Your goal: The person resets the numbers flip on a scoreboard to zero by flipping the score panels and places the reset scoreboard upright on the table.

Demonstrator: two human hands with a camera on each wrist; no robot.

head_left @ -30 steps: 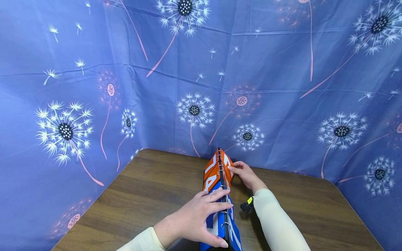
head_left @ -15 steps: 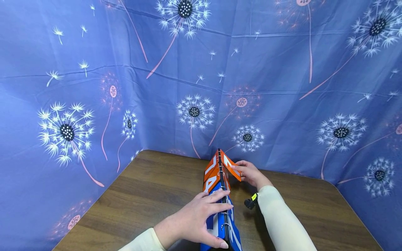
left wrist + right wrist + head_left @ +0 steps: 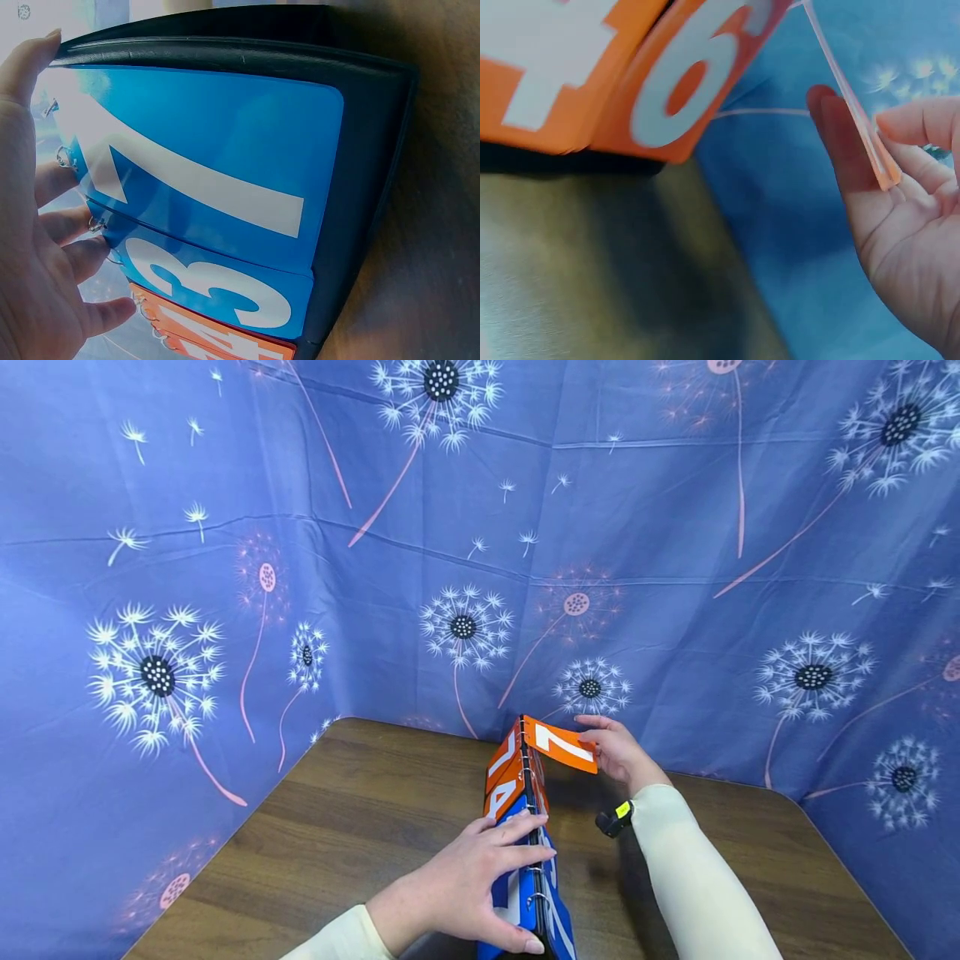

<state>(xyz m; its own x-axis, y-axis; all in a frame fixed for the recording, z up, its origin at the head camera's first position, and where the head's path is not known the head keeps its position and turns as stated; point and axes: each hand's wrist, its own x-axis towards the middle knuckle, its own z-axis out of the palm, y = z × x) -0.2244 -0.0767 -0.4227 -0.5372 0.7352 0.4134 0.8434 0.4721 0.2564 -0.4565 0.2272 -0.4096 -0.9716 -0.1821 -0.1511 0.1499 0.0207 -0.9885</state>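
A flip scoreboard [image 3: 503,771] stands tented on the table, its orange number cards at the far end and blue ones near me. My left hand [image 3: 483,877] rests across its ringed top ridge, fingers spread and thumb at the near end. In the left wrist view, the fingertips lie at the rings beside a blue card with a white 7 [image 3: 225,165]. My right hand [image 3: 618,753] pinches the free edge of an orange card [image 3: 564,748], lifted out to the right from its rings. Orange cards with a 4 and a 6 [image 3: 682,97] hang below it in the right wrist view.
The scoreboard stands on a brown wood-grain table [image 3: 405,777]. Blue cloth [image 3: 390,635] with dandelion prints hangs behind and beside the table. A small black camera [image 3: 613,820] with a yellow label sits at my right wrist.
My right hand has moved right and up, swinging the orange card away from the scoreboard's right face to nearly level. The left hand has stayed in place.
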